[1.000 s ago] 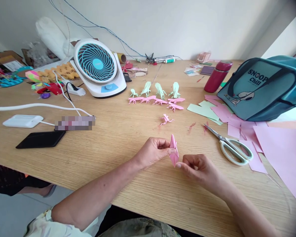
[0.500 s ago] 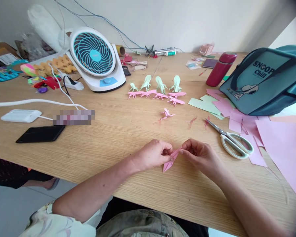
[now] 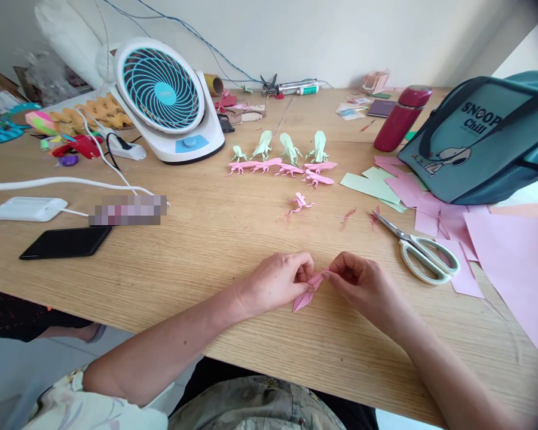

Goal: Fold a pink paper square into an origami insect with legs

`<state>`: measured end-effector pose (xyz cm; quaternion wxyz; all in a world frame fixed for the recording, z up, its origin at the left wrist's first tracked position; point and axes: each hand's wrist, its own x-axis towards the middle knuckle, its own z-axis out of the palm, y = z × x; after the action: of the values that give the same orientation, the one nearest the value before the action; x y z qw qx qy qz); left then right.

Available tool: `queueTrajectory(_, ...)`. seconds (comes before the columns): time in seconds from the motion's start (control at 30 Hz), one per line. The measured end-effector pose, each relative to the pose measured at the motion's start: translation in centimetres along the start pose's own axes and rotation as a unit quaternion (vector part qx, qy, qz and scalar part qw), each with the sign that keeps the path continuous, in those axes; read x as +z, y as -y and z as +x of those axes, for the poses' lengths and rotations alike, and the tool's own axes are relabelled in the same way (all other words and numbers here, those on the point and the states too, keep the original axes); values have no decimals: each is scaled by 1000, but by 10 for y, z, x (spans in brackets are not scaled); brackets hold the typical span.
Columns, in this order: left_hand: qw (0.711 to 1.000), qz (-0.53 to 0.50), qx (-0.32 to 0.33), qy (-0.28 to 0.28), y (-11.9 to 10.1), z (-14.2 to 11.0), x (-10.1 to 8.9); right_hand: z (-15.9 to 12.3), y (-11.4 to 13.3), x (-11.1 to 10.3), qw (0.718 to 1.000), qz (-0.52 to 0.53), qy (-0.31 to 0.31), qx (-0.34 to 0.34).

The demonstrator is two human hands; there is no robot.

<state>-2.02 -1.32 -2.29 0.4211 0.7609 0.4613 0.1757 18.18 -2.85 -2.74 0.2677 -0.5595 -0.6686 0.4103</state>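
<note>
A small folded pink paper piece lies low over the wooden table, held from both sides. My left hand pinches its upper left part with thumb and fingers closed. From the right, my right hand pinches its top tip. One finished pink paper figure lies alone a little farther back. Behind it stands a row of pink figures and a row of green figures.
White-handled scissors lie right of my hands, beside pink paper sheets and green paper. A teal bag and red bottle stand at back right. A desk fan, black phone and white cable occupy the left.
The paper piece went from upright between my hands to tilted low over the table. My right hand moved up from its lower tip to its top tip.
</note>
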Motion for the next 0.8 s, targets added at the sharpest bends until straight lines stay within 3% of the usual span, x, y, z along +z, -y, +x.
queueTrajectory(0.13, 999, 30, 26, -36, -1, -6, 3, -1, 3, 1, 999, -32, -26, 12)
queueTrajectory(0.27, 989, 71, 112, -61, 1, -15, 10, 0, 3, 1, 999, -23, -31, 38)
queueTrajectory(0.5, 911, 297, 261, -115, 9, -24, 18, 2, 0, 2, 998, -49, -35, 26)
queueTrajectory(0.63, 869, 369, 316, -98, 11, -27, 11, 4, 0, 0, 997, -69, -27, 8)
queueTrajectory(0.8, 851, 396, 340, -51, 12, -31, 3, 11, 2, -5, 997, -67, 27, -2)
